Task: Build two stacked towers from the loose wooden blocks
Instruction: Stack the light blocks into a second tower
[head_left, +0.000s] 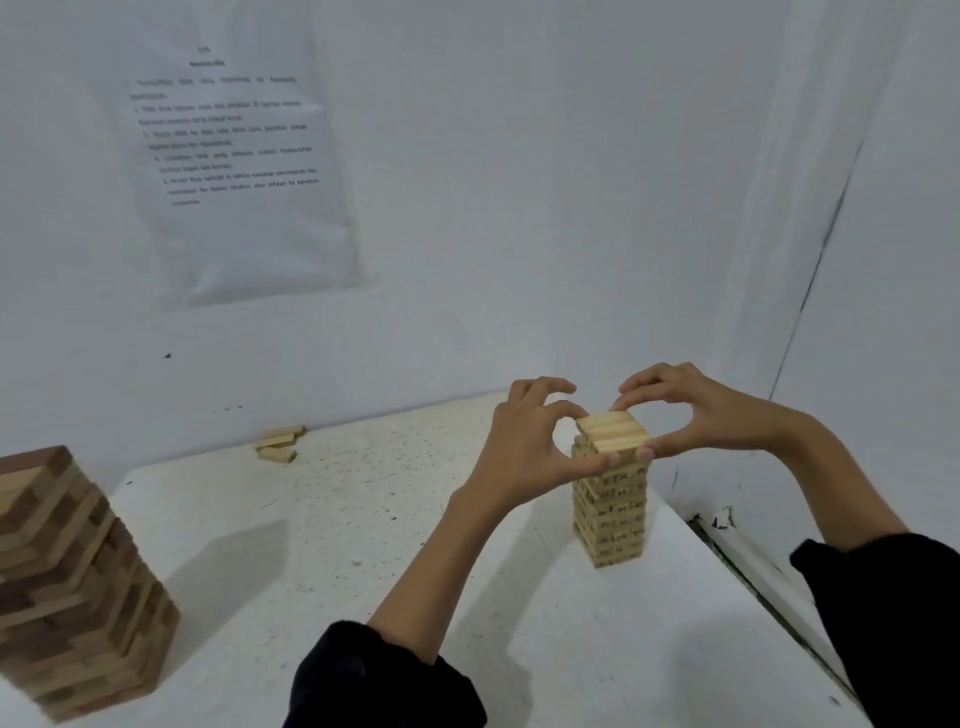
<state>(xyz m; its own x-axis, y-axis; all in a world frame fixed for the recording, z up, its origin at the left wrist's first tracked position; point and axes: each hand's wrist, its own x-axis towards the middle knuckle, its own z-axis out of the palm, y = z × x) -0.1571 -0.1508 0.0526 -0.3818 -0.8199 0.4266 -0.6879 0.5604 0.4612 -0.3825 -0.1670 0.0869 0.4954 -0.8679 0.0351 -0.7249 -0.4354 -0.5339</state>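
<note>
A small tower of pale wooden blocks (610, 512) stands on the white table (363, 519) at the right. Both hands are at its top layer (613, 433). My left hand (530, 441) pinches the top blocks from the left, thumb at the front and fingertips at the back. From the right, my right hand (685, 410) pinches the same layer in the same way. A larger tower of mixed dark and light blocks (67, 587) stands at the left edge, close to me. Three loose pale blocks (279, 443) lie in a small heap at the back by the wall.
A printed sheet in a plastic sleeve (234, 166) hangs on the white wall behind the table. The table's right edge (753, 582) runs close past the small tower, with a white wall corner beyond it.
</note>
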